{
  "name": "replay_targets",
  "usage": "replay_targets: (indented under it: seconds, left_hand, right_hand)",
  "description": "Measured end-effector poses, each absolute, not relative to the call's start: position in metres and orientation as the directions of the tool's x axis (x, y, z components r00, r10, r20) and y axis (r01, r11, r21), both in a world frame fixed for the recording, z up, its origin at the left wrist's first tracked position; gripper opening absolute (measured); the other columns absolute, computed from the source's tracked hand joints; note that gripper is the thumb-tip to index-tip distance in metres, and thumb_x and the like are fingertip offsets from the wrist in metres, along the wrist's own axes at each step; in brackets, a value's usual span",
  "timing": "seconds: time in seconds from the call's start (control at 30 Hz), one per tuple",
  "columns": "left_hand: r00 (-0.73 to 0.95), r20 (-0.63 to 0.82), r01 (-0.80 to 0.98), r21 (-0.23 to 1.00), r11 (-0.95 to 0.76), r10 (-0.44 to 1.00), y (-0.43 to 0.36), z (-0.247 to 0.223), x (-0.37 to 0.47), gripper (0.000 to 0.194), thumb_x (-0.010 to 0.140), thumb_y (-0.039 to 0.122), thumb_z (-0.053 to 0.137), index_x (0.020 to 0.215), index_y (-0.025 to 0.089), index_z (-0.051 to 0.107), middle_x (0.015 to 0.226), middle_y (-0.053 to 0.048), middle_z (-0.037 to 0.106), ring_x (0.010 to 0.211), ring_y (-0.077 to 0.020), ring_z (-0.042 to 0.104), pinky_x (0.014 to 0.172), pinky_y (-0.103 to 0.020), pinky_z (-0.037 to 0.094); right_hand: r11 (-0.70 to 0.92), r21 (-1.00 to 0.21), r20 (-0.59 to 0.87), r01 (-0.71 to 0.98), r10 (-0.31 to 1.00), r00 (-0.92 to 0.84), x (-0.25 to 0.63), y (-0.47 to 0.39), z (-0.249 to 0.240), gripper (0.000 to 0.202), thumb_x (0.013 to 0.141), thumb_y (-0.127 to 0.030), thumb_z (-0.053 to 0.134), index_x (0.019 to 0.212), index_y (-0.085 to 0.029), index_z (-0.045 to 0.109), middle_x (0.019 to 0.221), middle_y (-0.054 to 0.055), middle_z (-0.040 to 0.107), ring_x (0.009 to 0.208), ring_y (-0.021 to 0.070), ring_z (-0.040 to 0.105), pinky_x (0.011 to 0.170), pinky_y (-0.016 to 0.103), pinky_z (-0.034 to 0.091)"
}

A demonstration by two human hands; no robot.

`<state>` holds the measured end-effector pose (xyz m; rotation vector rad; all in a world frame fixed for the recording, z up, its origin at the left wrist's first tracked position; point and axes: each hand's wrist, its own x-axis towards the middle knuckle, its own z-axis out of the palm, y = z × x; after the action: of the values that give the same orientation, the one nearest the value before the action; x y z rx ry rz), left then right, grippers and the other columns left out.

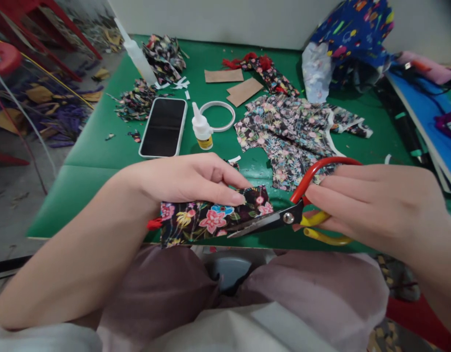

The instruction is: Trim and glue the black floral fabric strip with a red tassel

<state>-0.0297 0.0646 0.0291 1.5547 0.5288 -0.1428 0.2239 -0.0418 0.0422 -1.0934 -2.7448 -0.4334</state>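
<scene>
My left hand (196, 178) pinches a strip of black floral fabric (214, 220) near the table's front edge, thumb on top. A bit of red shows at the strip's left end. My right hand (368, 205) is wrapped round scissors (289, 217) with one red and one yellow handle. Their blades point left and lie at the lower right edge of the strip; whether they are fully closed is hard to tell. Behind the scissors lies a larger piece of floral fabric (291, 132).
On the green table (89, 186) are a phone (163, 128), a small glue bottle (202, 129), a tape ring (230, 117), brown cards (245, 91), a tall white bottle (139, 58) and fabric scraps (135, 101). A blue patterned bag (357, 44) stands at the back right.
</scene>
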Motion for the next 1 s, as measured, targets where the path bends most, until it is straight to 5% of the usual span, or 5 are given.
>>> replay_targets:
  seconds: [0.37,0.63,1.0]
  left_hand:
    - [0.885,-0.401,0.421,0.906,-0.036,0.238,0.065,0.027,-0.029,0.024,0.082,0.027,0.056,0.097,0.017,0.072,0.063,0.005,0.056,0.056,-0.0056,0.042,0.054,-0.014,0.036]
    - [0.886,-0.401,0.427,0.901,-0.075,0.232,0.071,0.021,-0.037,0.032,0.085,0.036,0.053,0.107,0.018,0.069,0.062,0.002,0.055,0.054,-0.0077,0.039,0.05,-0.018,0.033]
    - [0.876,-0.421,0.45,0.889,-0.086,0.236,0.067,0.024,-0.032,0.03,0.085,0.034,0.052,0.104,0.018,0.07,0.07,0.002,0.06,0.058,-0.0076,0.044,0.053,-0.017,0.034]
  right_hand:
    - [0.72,0.273,0.179,0.638,0.614,-0.769,0.227,-0.041,0.035,0.025,0.093,-0.026,0.039,0.073,-0.019,0.053,0.061,0.001,0.052,0.059,0.017,0.045,0.05,0.031,0.023]
    - [0.664,0.26,0.232,0.701,0.662,-0.713,0.229,-0.041,0.029,0.047,0.076,-0.067,0.049,0.069,-0.02,0.048,0.063,0.004,0.045,0.063,0.0211,0.042,0.056,0.034,0.034]
    - [0.674,0.237,0.147,0.7,0.687,-0.711,0.22,-0.038,0.023,0.049,0.075,-0.069,0.049,0.073,-0.02,0.052,0.064,0.002,0.046,0.064,0.0201,0.044,0.06,0.032,0.031]
